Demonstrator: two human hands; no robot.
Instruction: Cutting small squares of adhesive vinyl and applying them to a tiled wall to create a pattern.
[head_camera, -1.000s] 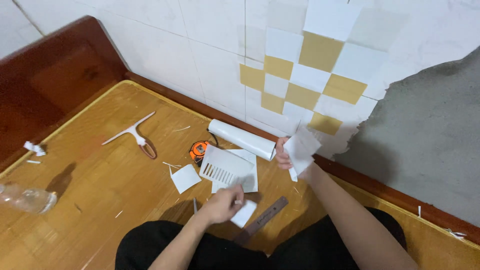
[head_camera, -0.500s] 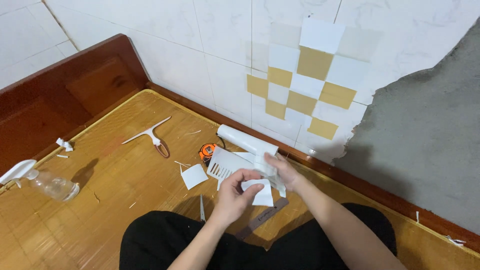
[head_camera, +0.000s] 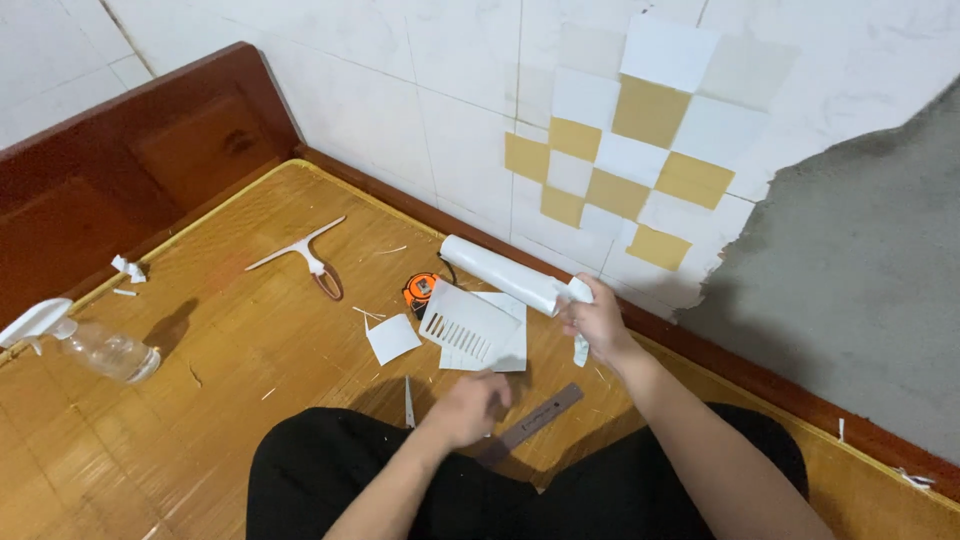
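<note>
My right hand (head_camera: 597, 322) holds a crumpled strip of white paper (head_camera: 580, 318) just in front of a white film roll (head_camera: 498, 274) that lies by the wall. My left hand (head_camera: 468, 409) hovers low over the bamboo mat, blurred, fingers loosely curled with nothing visible in them, close to a dark ruler (head_camera: 541, 418) and a small knife (head_camera: 410, 402). White square sheets (head_camera: 478, 326) and a smaller white piece (head_camera: 392, 338) lie ahead of it. An orange tape measure (head_camera: 421, 291) sits beside the roll.
A squeegee (head_camera: 300, 258) lies further left on the mat, and a clear spray bottle (head_camera: 88, 345) at the left edge. White and tan squares (head_camera: 628, 162) cover part of the tiled wall. A dark wooden headboard (head_camera: 120, 172) rises at the back left. My dark-trousered legs fill the foreground.
My hands, joined on a white sheet half a second ago, have parted. The right one lifted away to the right with a crumpled strip, and the left one dropped toward the ruler.
</note>
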